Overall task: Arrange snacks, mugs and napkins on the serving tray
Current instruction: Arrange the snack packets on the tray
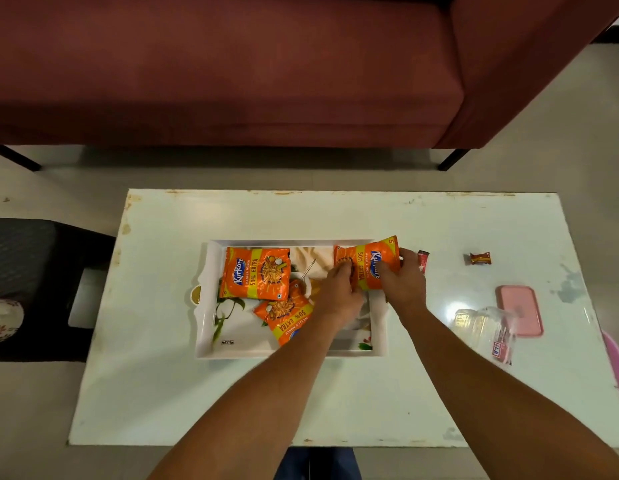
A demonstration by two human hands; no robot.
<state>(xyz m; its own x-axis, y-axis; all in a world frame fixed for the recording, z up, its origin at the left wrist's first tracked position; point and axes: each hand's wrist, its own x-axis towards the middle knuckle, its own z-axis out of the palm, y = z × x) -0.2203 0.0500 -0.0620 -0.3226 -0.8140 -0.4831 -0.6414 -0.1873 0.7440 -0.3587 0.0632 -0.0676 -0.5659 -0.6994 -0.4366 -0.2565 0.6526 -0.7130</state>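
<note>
A white serving tray (204, 327) with a floral print lies in the middle of the white table (197, 393). Two orange snack packets lie in it: one flat at the back left (254, 273), one tilted below it (283, 315), partly under my left forearm. A third orange packet (366, 261) is over the tray's back right corner, gripped by both hands: my left hand (339, 289) pinches its left end, my right hand (403, 280) holds its right side.
A small red wrapper (423, 259) peeks out beside my right hand. A red candy (480, 258), a pink lid (519, 310) and a clear plastic bag of items (484, 332) lie on the table's right. A maroon sofa (231, 71) stands behind, a dark stool (31, 271) at left.
</note>
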